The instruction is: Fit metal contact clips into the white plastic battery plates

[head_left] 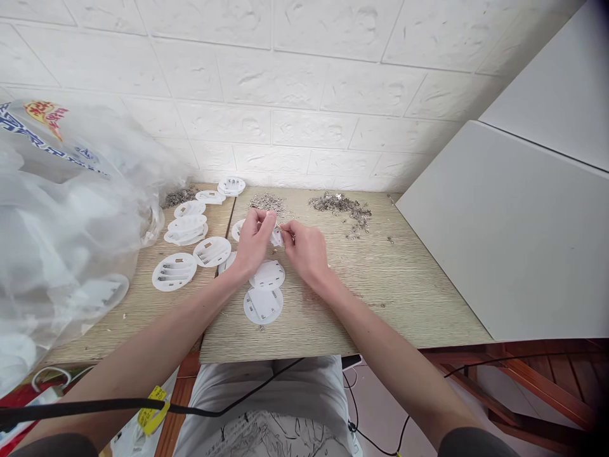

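Note:
Above the middle of the table, my left hand (255, 240) grips a white round plastic battery holder (276, 237), mostly hidden behind the fingers. My right hand (305, 249) is closed in a pinch at the holder's right edge; whatever sits between its fingertips is too small to make out. Two more white holders (264, 306) overlap below my hands, with small metal pieces showing in their slots. Just beyond my hands lie a pile of small metal contacts (268, 202) and a darker, wider pile of metal pieces (339, 204) to the right.
Several white battery holders (174, 271) lie across the left side, some stacked. A large clear plastic bag (80, 209) of white parts bulges over the left. A grey panel (514, 235) bounds the right, a white brick wall (309, 89) the back. A black cable (204, 412) crosses my lap.

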Tool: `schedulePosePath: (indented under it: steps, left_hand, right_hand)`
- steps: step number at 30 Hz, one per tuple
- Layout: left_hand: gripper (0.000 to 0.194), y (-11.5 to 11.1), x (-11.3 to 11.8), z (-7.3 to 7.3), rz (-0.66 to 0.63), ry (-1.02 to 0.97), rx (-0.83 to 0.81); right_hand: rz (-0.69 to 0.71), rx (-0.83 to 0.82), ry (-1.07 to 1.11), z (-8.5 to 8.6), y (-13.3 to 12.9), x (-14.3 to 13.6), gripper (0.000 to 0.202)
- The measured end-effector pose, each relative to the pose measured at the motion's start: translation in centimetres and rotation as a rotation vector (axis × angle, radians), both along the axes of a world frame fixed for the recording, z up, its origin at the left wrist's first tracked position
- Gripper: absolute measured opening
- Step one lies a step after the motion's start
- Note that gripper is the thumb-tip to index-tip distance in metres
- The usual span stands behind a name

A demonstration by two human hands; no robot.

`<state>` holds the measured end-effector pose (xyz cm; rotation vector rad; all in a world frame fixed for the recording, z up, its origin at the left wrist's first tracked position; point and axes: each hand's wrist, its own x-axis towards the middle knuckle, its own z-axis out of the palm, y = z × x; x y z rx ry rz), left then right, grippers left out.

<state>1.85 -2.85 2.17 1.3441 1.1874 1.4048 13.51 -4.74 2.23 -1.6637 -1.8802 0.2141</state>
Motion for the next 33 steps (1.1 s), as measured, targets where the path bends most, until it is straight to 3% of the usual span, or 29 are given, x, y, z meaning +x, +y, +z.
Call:
schedulePosePath:
  steps: [10,21,33]
  left_hand:
    - [0.027,0.8,-0.3,-0.6,-0.063,-0.128,0.017]
    - [0.028,0.9,-0.3,-0.7,-0.06,-0.116,-0.072]
    - [0.027,1.0,-0.4,-1.1,-0.008,-0.047,-0.059]
  right_hand:
    - [0.053,-0.003,0.285,-0.3,0.3,0.4,0.02]
    - [0.025,0.008,0.064,-0.3,0.2,0.4,0.02]
    - [0.141,-0.03,0.07,-0.4,0.1,0.6,0.019]
